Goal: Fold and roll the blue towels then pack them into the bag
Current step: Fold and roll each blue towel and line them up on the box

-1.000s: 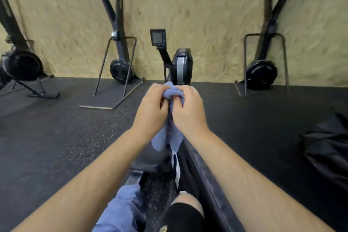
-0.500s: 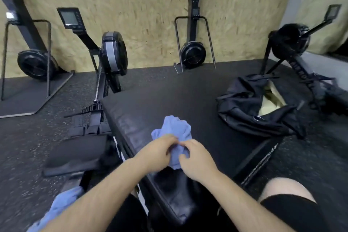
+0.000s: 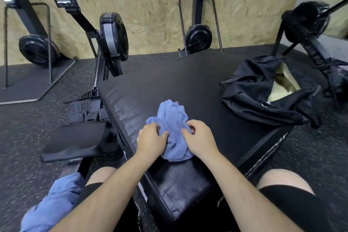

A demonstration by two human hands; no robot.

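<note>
A crumpled blue towel (image 3: pixel 174 126) lies bunched on the black padded box (image 3: pixel 188 84) in front of me. My left hand (image 3: pixel 150 140) grips its left side and my right hand (image 3: pixel 200 137) pinches its right side, fingers curled into the cloth. A second blue towel (image 3: pixel 53 205) lies heaped by my left thigh at the lower left. The black bag (image 3: pixel 263 94) sits on the box's far right corner, open, with a pale lining showing inside.
A rowing machine (image 3: pixel 111 37) with its seat (image 3: pixel 75 139) stands left of the box. More black gym machines stand along the chipboard wall and at the right (image 3: pixel 308 22). My bare knees flank the box's near end.
The towel has come down from in front of me onto the padded box. My view has swung right and down, bringing the bag into sight. Both hands have spread slightly apart on the cloth.
</note>
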